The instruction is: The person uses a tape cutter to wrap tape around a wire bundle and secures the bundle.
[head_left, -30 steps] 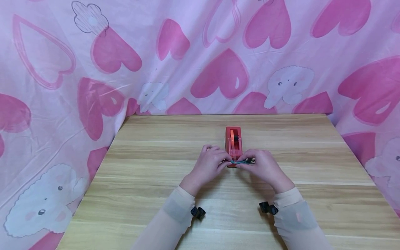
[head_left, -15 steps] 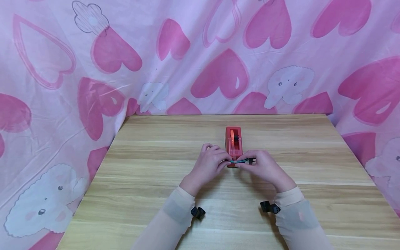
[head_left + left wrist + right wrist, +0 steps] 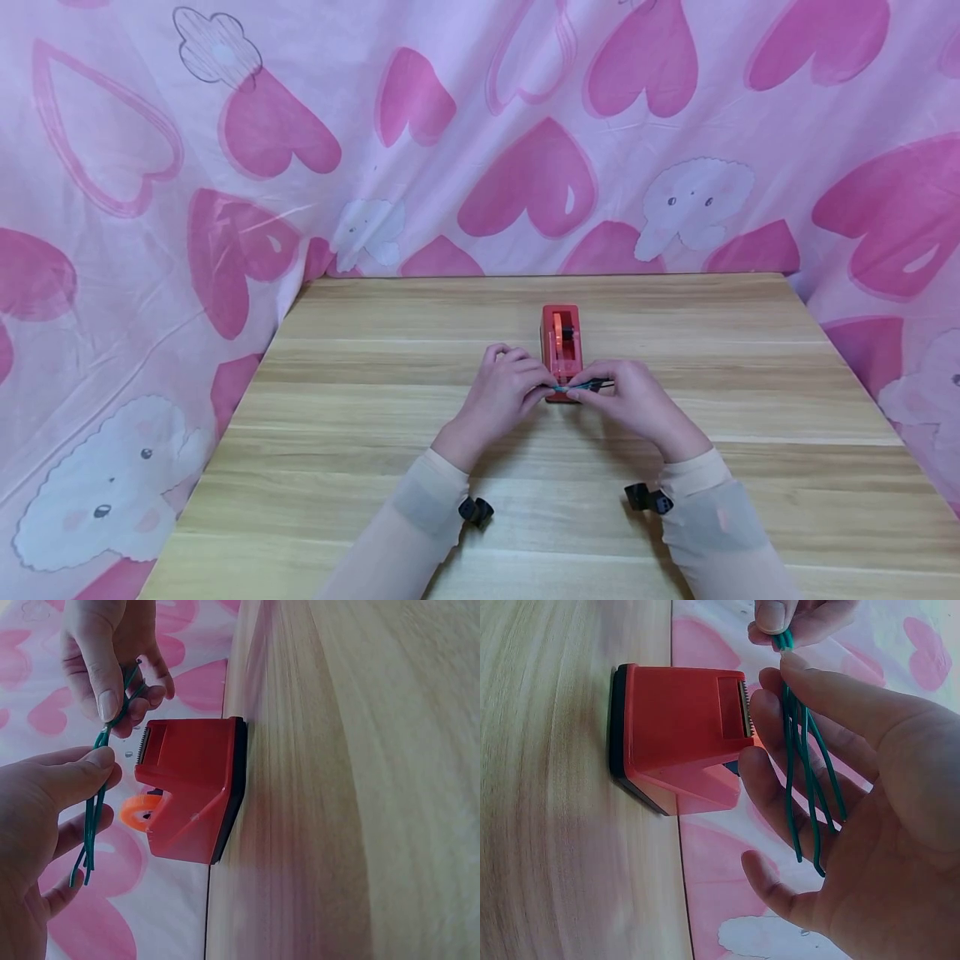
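Both hands meet just in front of and above a red tape dispenser (image 3: 569, 367), holding a thin bundle of green wires (image 3: 810, 776). My left hand (image 3: 501, 402) pinches the bundle between thumb and fingertips. Right beside it, my right hand (image 3: 637, 406) pinches the same bundle near its middle. In the right wrist view, several loose wire ends fan out over the right palm. More ends hang past the left fingers in the left wrist view. Something small and pale, perhaps clear tape, shows where the fingertips come together; its kind is unclear.
The dispenser has a black base, a serrated cutter (image 3: 745, 709) and an orange tape roll core (image 3: 139, 812). It stands on a wood-grain table (image 3: 375, 467). A pink curtain with hearts (image 3: 420, 208) hangs behind and to the sides.
My right hand has shifted very slightly, and its fingertips and the wire ends by it have changed position a little. The left hand and the dispenser stay practically where they were.
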The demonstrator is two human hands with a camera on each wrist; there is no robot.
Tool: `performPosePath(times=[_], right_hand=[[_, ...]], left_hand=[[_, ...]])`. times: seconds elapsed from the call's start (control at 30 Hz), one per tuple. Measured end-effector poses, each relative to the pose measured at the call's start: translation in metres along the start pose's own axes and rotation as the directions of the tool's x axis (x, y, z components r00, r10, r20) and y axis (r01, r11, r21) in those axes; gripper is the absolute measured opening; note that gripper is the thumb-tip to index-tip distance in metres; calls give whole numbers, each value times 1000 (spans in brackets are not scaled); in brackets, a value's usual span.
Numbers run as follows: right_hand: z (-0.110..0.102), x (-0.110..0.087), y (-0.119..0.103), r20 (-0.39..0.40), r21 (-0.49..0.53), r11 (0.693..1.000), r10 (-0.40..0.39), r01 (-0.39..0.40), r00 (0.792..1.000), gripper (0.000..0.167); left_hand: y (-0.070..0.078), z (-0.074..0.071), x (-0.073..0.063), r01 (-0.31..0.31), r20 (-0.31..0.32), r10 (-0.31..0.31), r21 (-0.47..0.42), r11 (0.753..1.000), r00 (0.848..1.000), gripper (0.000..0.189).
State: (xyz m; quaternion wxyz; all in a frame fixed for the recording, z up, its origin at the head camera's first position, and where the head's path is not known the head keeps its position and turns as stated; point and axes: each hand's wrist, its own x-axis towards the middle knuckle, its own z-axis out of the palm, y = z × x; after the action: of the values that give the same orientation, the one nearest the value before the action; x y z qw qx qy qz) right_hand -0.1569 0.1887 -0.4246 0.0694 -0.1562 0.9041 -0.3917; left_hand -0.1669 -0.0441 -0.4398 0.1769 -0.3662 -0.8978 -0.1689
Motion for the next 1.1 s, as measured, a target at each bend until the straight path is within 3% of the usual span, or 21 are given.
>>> performPosePath(times=[0.3, 0.53, 0.7, 1.1], right_hand=[[-1, 1, -3, -17, -47, 998, -35, 35, 999, 8], [1, 0, 0, -61, -103, 987, -129, 122, 990, 5], [3, 2, 2, -99, -174, 966, -209, 190, 973, 6], [5, 2, -1, -123, -235, 945, -261, 227, 958, 11]], left_hand=[[-1, -3, 1, -9, -25, 9, 3, 1000, 1000, 12], [-1, -2, 1, -36, -22, 36, 17, 999, 999, 11], [1, -2, 1, -25, -12, 25, 38, 999, 1000, 10], [2, -3, 3, 56, 49, -59, 59, 997, 997, 17]])
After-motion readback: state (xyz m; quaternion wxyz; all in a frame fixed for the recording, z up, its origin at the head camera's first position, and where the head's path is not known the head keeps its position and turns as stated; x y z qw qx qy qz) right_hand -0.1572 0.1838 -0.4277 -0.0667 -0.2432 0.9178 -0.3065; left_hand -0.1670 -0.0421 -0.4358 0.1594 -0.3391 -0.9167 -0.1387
